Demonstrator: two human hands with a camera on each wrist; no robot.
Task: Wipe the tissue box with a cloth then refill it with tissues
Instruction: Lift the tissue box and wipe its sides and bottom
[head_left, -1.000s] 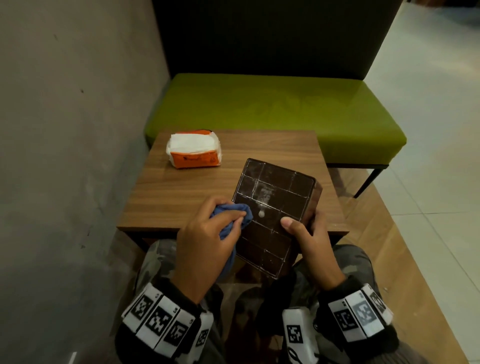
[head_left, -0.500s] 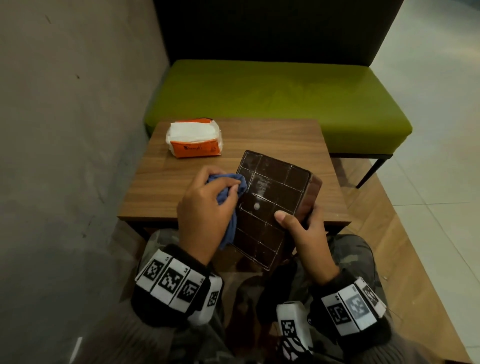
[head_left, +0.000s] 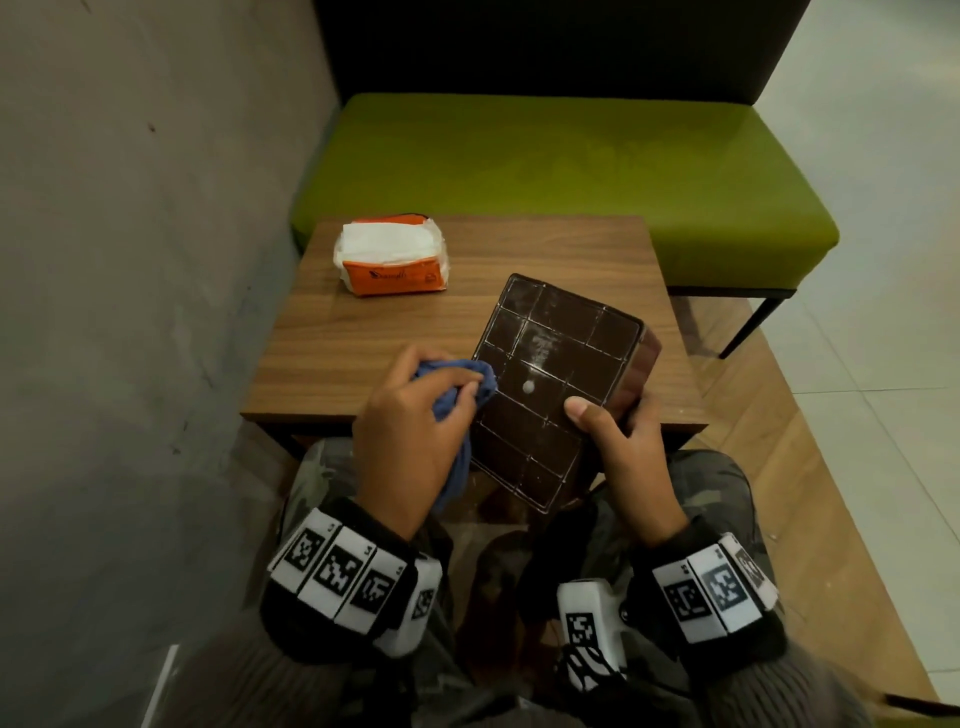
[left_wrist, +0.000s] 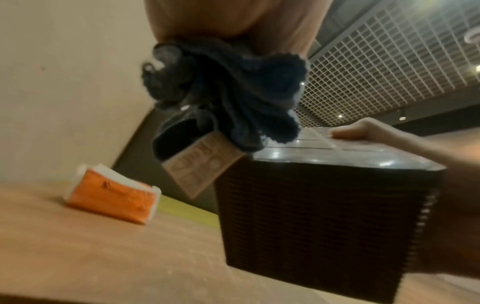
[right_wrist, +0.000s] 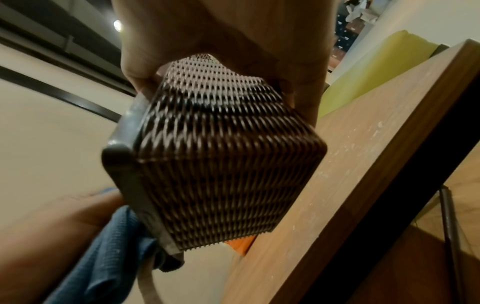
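Note:
A dark brown woven tissue box (head_left: 558, 379) is held tilted over the table's near edge, its smooth gridded face turned up toward me. My right hand (head_left: 618, 436) grips its right side, thumb on the gridded face. My left hand (head_left: 415, 426) holds a bunched blue cloth (head_left: 457, 387) against the box's left edge. In the left wrist view the cloth (left_wrist: 233, 98) with its paper tag hangs over the box (left_wrist: 324, 205). The right wrist view shows the woven side of the box (right_wrist: 221, 164) and the cloth (right_wrist: 109, 257) below it. An orange pack of white tissues (head_left: 392, 257) lies at the table's far left.
The small wooden table (head_left: 363, 332) stands against a grey wall on the left. A green bench seat (head_left: 561, 171) with a dark back sits behind it. My knees are under the table's near edge. Pale floor tiles lie to the right.
My left hand with the cloth has shifted along the left edge of the box's gridded face. The right hand keeps its grip and the box stays tilted about the same.

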